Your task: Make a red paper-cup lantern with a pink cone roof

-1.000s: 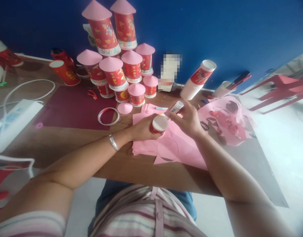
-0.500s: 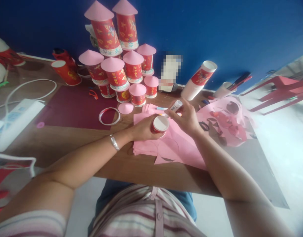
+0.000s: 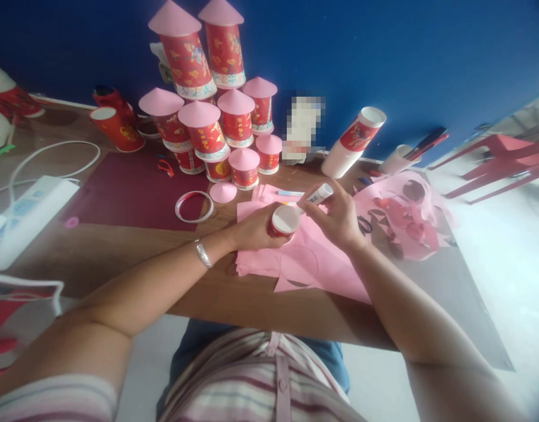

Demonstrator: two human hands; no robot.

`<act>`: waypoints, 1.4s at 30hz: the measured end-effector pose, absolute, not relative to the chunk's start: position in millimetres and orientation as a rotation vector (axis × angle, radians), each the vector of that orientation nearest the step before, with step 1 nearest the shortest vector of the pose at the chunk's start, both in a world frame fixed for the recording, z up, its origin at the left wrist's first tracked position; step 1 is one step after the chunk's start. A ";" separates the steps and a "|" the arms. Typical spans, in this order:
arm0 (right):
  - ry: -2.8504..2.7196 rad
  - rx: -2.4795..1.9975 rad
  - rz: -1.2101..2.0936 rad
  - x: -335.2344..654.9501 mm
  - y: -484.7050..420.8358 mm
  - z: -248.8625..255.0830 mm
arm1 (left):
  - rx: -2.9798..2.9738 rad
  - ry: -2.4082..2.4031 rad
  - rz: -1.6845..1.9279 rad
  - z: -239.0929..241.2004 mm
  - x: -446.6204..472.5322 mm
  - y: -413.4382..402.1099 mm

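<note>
Nearest, on the counter (image 3: pixel 132 258), the left hand (image 3: pixel 251 231) is wrapped around a small red cup (image 3: pixel 283 221), its white end tilted toward the camera. The right hand (image 3: pixel 339 218) pinches a glue stick (image 3: pixel 315 196), whose tip touches the cup's rim, so gluing looks to be under way. Both hover over pink paper sheets (image 3: pixel 313 264) with a circle traced but uncut. Just beyond lies one loose pink cone (image 3: pixel 223 191), not yet attached. Farther back stands a stack of finished cone-topped cups (image 3: pixel 207 111), suggesting much is already done.
</note>
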State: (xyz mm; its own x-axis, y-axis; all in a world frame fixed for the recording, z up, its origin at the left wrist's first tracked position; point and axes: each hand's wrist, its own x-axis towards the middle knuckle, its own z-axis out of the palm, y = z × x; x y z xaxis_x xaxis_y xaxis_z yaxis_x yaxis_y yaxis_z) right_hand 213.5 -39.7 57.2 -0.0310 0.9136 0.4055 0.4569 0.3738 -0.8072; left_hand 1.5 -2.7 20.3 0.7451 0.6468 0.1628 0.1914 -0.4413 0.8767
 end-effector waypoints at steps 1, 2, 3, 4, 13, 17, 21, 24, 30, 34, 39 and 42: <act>-1.643 -1.242 0.589 213.7 -38.8 56.4 | 2.003 0.618 0.612 20.2 1.9 -2.3; -1.636 -1.248 0.594 214.2 -37.9 55.4 | 2.003 0.609 0.615 20.1 2.3 -2.0; -1.632 -1.254 0.598 214.7 -37.2 54.2 | 2.002 0.608 0.614 20.1 2.6 -2.0; -1.630 -1.260 0.599 215.5 -36.6 52.9 | 1.998 0.611 0.612 20.2 2.8 -2.1; -1.529 -1.223 0.631 218.6 -38.6 50.4 | 1.980 0.656 0.596 21.4 2.4 -3.2; -1.557 -1.184 0.657 214.0 -45.2 53.2 | 1.979 0.692 0.600 22.8 1.9 -4.3; -1.539 -1.208 0.665 214.7 -45.9 50.5 | 1.976 0.668 0.614 23.4 1.7 -4.9; -1.414 -1.190 0.736 219.0 -39.5 43.4 | 1.979 0.662 0.615 21.0 0.7 -4.5; -1.029 -1.029 0.919 232.8 -21.9 24.4 | 1.961 0.726 0.627 11.2 -2.9 -2.0; -0.915 -1.018 1.007 236.8 -19.4 22.2 | 1.957 0.714 0.624 7.0 -3.0 -0.1; -0.890 -1.019 1.050 234.1 -21.5 24.4 | 1.977 0.714 0.629 6.5 -3.1 -1.1; -0.894 -1.008 1.081 232.8 -22.3 23.3 | 2.023 0.716 0.659 4.4 -4.2 -2.8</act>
State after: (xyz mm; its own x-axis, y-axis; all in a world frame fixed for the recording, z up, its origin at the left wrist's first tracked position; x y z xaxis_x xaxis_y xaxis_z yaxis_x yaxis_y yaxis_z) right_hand 232.8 -22.3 23.3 0.2379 0.9672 0.0893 -0.2694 0.1541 -0.9506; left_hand -4.2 -2.8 4.4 0.6946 0.6963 0.1808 0.2376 -0.4592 0.8560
